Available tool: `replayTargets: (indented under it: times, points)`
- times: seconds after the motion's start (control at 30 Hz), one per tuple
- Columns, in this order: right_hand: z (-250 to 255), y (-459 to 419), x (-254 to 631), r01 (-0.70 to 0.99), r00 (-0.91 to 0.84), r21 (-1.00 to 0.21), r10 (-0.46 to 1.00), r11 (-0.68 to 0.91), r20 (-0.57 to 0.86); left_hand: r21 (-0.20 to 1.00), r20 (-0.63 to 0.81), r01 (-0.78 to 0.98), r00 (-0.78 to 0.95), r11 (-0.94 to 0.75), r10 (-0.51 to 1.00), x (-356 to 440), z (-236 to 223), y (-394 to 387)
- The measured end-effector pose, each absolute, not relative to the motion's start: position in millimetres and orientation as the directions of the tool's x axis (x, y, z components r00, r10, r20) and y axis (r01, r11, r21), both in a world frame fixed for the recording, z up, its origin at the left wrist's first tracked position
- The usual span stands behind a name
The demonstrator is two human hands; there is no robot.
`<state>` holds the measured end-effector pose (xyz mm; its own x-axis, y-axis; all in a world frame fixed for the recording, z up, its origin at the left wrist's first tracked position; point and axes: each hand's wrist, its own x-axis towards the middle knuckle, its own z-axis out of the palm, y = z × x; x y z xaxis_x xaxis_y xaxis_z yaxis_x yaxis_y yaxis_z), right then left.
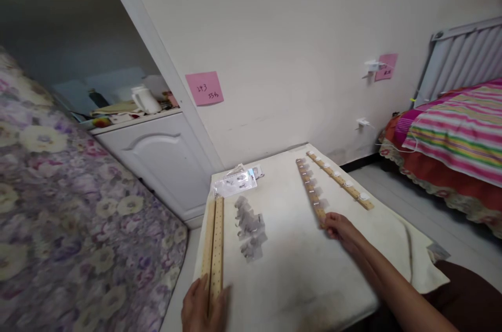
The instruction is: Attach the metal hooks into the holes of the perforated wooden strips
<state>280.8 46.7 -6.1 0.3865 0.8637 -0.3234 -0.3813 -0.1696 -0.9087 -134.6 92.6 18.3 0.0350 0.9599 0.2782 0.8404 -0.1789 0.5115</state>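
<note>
My left hand [204,305] is at the near end of two perforated wooden strips [218,248], which lie side by side along the table's left edge. Its fingers and thumb close around the right-hand strip. On the other side, my right hand [340,228] pinches the near end of a wooden strip with clear tabs [309,188] fixed along it. Farther right lies a second wooden strip [341,181] carrying several white pieces. Several small clear pieces with metal-looking parts [249,227] are grouped between my hands, too blurred to name.
The pale-covered table [282,269] stands against a wall. Clear plastic packets [235,181] lie at its far left corner. A floral curtain [90,227] and white cabinet [157,164] are on the left; a bed [463,128] is on the right.
</note>
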Motion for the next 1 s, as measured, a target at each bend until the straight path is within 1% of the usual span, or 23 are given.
replayTargets:
  times: [0.1,0.17,0.27,0.37,0.47,0.57,0.67,0.8,0.93,1.0]
  points:
    - [-10.0,31.3,258.9,-0.378,0.376,-0.913,0.876,-0.153,-0.303,0.573,0.349,0.753,0.134,-0.324,0.928,-97.2,28.7,80.4]
    - [-11.3,20.0,241.0,-0.373,0.357,-0.915,0.886,-0.155,-0.296,0.611,0.323,0.697,0.214,-0.376,0.922,-65.1,33.3,70.2]
    - [-10.0,2.9,208.7,-0.365,0.295,-0.915,0.911,-0.171,-0.288,0.711,0.245,0.597,0.284,-0.371,0.927,-14.4,39.1,53.5]
    - [-8.1,-12.9,174.7,-0.369,0.225,-0.914,0.938,-0.17,-0.265,0.741,0.169,0.577,0.336,-0.344,0.927,26.0,48.2,40.6]
    - [-9.3,-24.8,147.8,-0.342,0.157,-0.923,0.958,-0.176,-0.241,0.763,0.078,0.594,0.307,-0.255,0.949,46.4,57.3,35.1]
    - [-11.7,-31.7,132.0,-0.286,0.113,-0.937,0.964,-0.201,-0.242,0.802,-0.012,0.575,0.288,-0.163,0.958,49.0,60.0,33.8]
    - [-13.0,-34.8,124.8,-0.248,0.085,-0.946,0.968,-0.209,-0.236,0.82,-0.06,0.562,0.266,-0.104,0.962,43.4,56.6,32.5]
    - [-15.7,-37.9,121.0,-0.235,0.053,-0.967,0.992,-0.101,-0.117,0.825,-0.036,0.555,0.247,-0.111,0.968,37.5,49.8,32.0]
    - [-20.9,-43.6,118.2,-0.227,-0.022,-0.964,0.991,-0.136,-0.135,0.814,0.021,0.56,0.234,-0.152,0.972,36.6,44.2,38.2]
    - [-22.5,-47.6,117.0,-0.232,-0.033,-0.962,0.989,-0.146,-0.143,0.812,0.044,0.56,0.22,-0.163,0.975,36.7,42.9,44.1]
